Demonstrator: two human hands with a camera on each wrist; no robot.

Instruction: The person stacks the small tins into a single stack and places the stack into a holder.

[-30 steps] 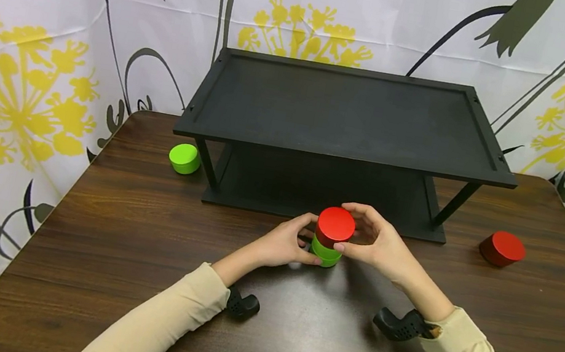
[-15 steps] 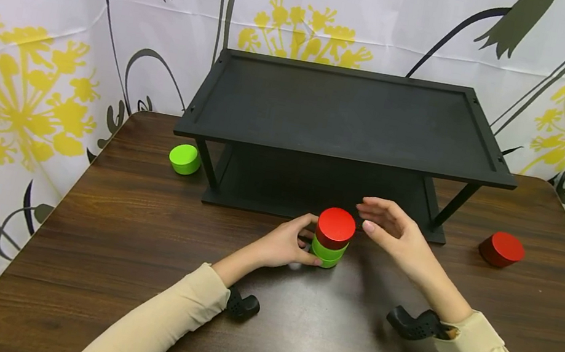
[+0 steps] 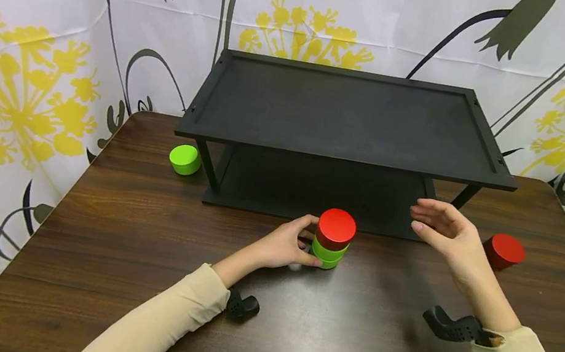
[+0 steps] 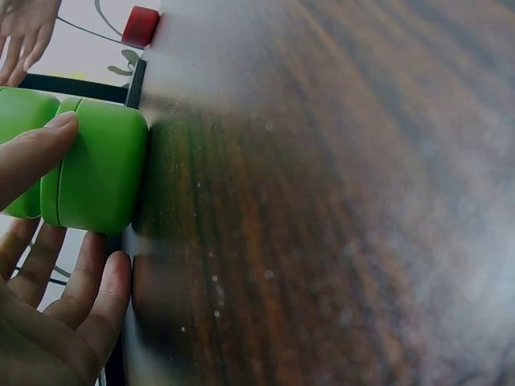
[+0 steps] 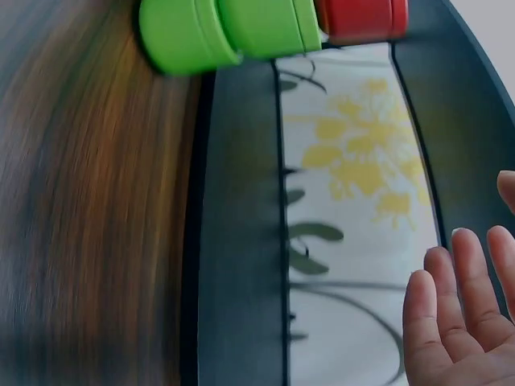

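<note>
A red round tin (image 3: 336, 229) tops a stack whose lower part is two green round tins, the upper green tin (image 5: 269, 24) and the bottom green tin (image 4: 105, 165). The stack stands upright on the table in the head view. My left hand (image 3: 285, 242) holds the green tins from the left, its thumb at the seam between lid and body of the bottom one and its fingers behind. To the right, my right hand (image 3: 447, 231) is raised above the table with nothing in it, fingers loosely bent, partly overlapping another red tin (image 3: 507, 251).
Behind the stack stands a black two-level shelf (image 3: 350, 119), its lower board (image 3: 278, 200) close to the tins. Another green tin (image 3: 185, 160) sits by the shelf's left leg on the brown wooden table (image 3: 108, 246). A flower-patterned curtain (image 3: 175, 15) hangs behind.
My right hand has let go of the red tin on top of the stack and moved right, toward the separate red tin. The left hand and the stack have stayed in place.
</note>
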